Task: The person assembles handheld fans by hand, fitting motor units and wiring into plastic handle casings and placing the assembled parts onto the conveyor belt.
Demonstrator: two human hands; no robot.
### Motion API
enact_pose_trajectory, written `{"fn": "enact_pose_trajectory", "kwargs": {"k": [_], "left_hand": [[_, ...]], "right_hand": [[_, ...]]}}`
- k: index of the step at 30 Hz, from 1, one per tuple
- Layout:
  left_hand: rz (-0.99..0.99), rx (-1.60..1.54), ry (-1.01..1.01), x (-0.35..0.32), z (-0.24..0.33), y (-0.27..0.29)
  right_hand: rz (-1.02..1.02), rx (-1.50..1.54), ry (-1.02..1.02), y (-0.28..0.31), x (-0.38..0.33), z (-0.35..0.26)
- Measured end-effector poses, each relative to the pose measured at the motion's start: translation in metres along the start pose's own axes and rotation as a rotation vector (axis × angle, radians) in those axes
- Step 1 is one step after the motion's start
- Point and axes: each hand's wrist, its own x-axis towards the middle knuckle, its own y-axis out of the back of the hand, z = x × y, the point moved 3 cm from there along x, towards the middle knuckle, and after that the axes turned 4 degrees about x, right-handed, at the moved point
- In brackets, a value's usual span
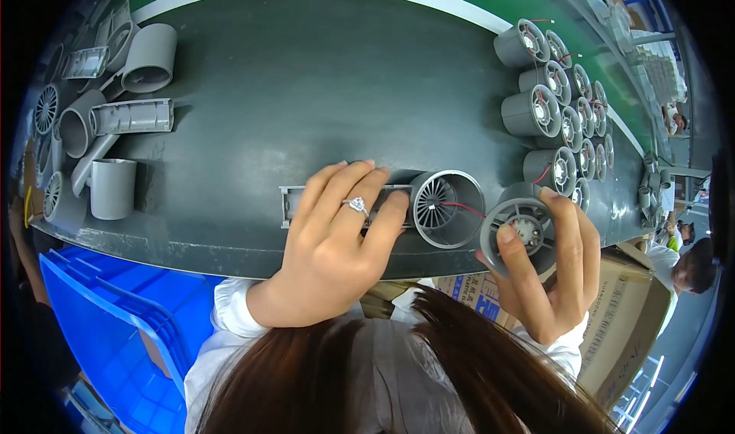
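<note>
A grey plastic housing lies near the front edge of the bench, with a round barrel [464, 227] and a long open handle [288, 198]. My left hand [329, 239] is over the handle, fingers curled across it, and wears a ring. Inside the barrel shows a spoked grille. To the right, my right hand [565, 277] grips a round grey motor unit [488, 239] with a spoked inner frame, thumb on its face and fingers around its rim. A thin red wire [463, 206] runs between the barrel's inside and this unit. The two parts are apart.
Several grey motor units [524, 112] with red wires stand grouped at the right. Loose grey housings [113, 189] and handle covers [134, 116] lie at the left. Below the bench's front edge are a blue bin [115, 304] and a cardboard box [624, 311]. People sit farther right.
</note>
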Motion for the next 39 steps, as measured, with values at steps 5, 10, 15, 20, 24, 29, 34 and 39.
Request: {"fn": "enact_pose_trajectory", "kwargs": {"k": [5, 10, 15, 20, 24, 29, 34, 39], "left_hand": [[0.064, 0.026, -0.01, 0.002, 0.009, -0.005], [0.096, 0.0, 0.024, 0.002, 0.014, -0.009], [0.116, -0.053, 0.067, 0.001, 0.016, -0.012], [0.078, -0.127, 0.07, 0.003, 0.016, -0.008], [0.089, -0.146, 0.074, 0.001, 0.015, -0.008], [0.058, -0.198, 0.096, 0.002, 0.012, -0.004], [-0.023, -0.219, 0.094, 0.003, 0.01, -0.002], [-0.029, -0.233, 0.091, 0.004, 0.005, -0.003]], "right_hand": [[-0.002, 0.035, -0.038, -0.004, 0.006, -0.002], [-0.01, 0.069, -0.056, -0.002, 0.007, -0.003], [-0.034, 0.049, 0.035, 0.001, 0.015, -0.004], [-0.064, 0.106, 0.069, 0.001, 0.024, -0.006], [-0.07, 0.134, 0.085, -0.003, 0.028, -0.006], [-0.049, 0.266, 0.052, -0.006, 0.03, -0.001], [0.035, 0.538, 0.002, -0.014, 0.021, 0.009], [0.088, 0.684, -0.028, -0.028, 0.016, 0.012]]}}
